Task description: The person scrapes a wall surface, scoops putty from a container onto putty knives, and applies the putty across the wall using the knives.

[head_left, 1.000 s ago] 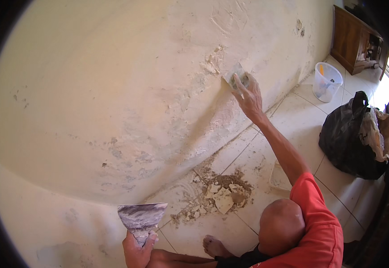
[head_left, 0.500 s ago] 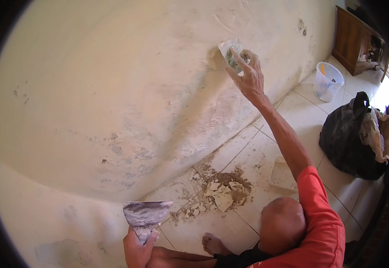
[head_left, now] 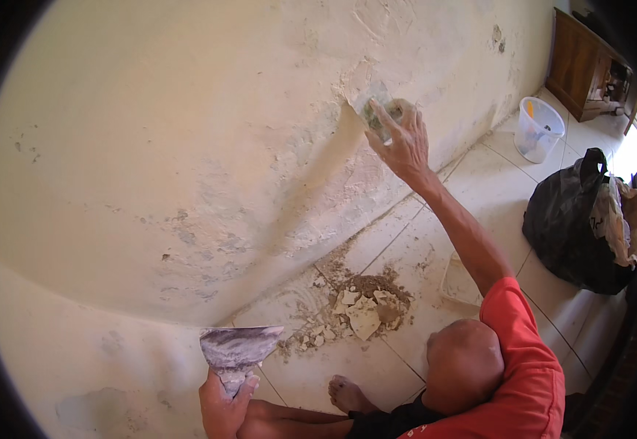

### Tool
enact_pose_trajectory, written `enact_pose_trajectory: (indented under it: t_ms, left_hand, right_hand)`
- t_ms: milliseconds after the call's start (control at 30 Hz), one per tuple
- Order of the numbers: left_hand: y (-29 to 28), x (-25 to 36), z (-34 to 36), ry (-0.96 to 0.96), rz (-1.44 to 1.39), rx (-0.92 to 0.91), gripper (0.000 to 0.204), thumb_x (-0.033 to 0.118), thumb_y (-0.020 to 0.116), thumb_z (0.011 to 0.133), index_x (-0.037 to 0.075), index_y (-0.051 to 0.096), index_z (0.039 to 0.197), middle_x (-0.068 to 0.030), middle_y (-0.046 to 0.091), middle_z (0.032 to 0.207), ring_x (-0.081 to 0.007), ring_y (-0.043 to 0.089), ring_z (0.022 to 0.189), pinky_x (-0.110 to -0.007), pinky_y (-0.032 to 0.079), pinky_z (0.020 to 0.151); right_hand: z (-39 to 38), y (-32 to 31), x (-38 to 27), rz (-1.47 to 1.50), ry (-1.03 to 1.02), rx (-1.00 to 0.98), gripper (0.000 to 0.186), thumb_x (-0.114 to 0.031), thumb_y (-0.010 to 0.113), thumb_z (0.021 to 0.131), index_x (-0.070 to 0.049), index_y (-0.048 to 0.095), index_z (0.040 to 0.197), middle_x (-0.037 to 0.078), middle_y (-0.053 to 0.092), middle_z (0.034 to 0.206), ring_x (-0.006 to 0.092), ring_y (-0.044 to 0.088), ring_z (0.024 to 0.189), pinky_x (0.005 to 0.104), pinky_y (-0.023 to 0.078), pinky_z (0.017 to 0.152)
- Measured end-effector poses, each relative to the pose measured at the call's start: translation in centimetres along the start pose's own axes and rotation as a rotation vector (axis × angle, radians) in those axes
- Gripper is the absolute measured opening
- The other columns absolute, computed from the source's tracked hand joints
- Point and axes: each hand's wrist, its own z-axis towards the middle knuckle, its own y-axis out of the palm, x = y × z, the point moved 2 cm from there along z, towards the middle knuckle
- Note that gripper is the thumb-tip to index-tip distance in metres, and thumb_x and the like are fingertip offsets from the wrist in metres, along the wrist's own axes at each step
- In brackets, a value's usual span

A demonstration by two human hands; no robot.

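My left hand [head_left: 222, 410] is closed round the handle of a wide putty knife [head_left: 239, 350], held low at the front left with its blade up. Grey-white filler smears the blade. Out ahead, my right hand [head_left: 408, 146] grips a flat, pale, translucent filling blade [head_left: 371, 101] with greenish patches, pressed against the cream wall [head_left: 209, 110]. Thumb and fingers spread across it, and white dust covers the fingers. Fresh-looking filler marks the wall just above this blade. Rough, flaking patches show lower down.
Broken plaster pieces [head_left: 364, 316] and brown dust lie on the tiled floor [head_left: 399, 249]. Beside them sits a shallow pale tray [head_left: 461, 280], partly behind my right arm. Further right are a black bag [head_left: 575, 227], a translucent bucket [head_left: 538, 130] and a wooden cabinet [head_left: 582, 69].
My right hand has slid the filling blade down and slightly left along the wall, and a ridged filler mark now shows above it. The left hand with the putty knife has hardly moved.
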Motion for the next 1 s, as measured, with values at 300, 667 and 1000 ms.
enact_pose_trajectory:
  t_ms: [300, 667, 1000]
  left_hand:
    - [0.3, 0.2, 0.0, 0.002, -0.001, -0.002, 0.035, -0.001, 0.069, 0.080, -0.004, 0.055, 0.111, -0.0083, 0.066, 0.085, -0.0135, 0.063, 0.069, -0.027, 0.052, 0.063]
    - [0.7, 0.1, 0.2, -0.002, 0.004, -0.017, 0.035, 0.001, 0.069, 0.080, -0.004, 0.056, 0.112, -0.0084, 0.066, 0.086, -0.0141, 0.063, 0.072, -0.029, 0.054, 0.069]
    - [0.4, -0.2, 0.2, -0.005, 0.043, -0.035, 0.036, 0.000, 0.069, 0.079, -0.004, 0.056, 0.113, -0.0087, 0.066, 0.085, -0.0133, 0.062, 0.070, -0.028, 0.053, 0.065]
  right_hand:
    - [0.6, -1.2, 2.6, 0.118, 0.030, 0.076, 0.059, -0.027, 0.076, 0.078, -0.020, 0.058, 0.134, 0.015, 0.047, 0.123, 0.0316, 0.050, 0.109, 0.0415, 0.046, 0.089]
    - [4.3, 1.5, 2.0, 0.067, 0.042, 0.155, 0.058, -0.028, 0.075, 0.082, -0.022, 0.056, 0.137, 0.016, 0.047, 0.129, 0.0319, 0.049, 0.115, 0.0385, 0.045, 0.094]
    - [0.4, -0.1, 3.1, 0.121, 0.334, 0.017, 0.056, -0.039, 0.071, 0.084, -0.016, 0.059, 0.134, 0.017, 0.049, 0.121, 0.0318, 0.049, 0.112, 0.0416, 0.046, 0.089]
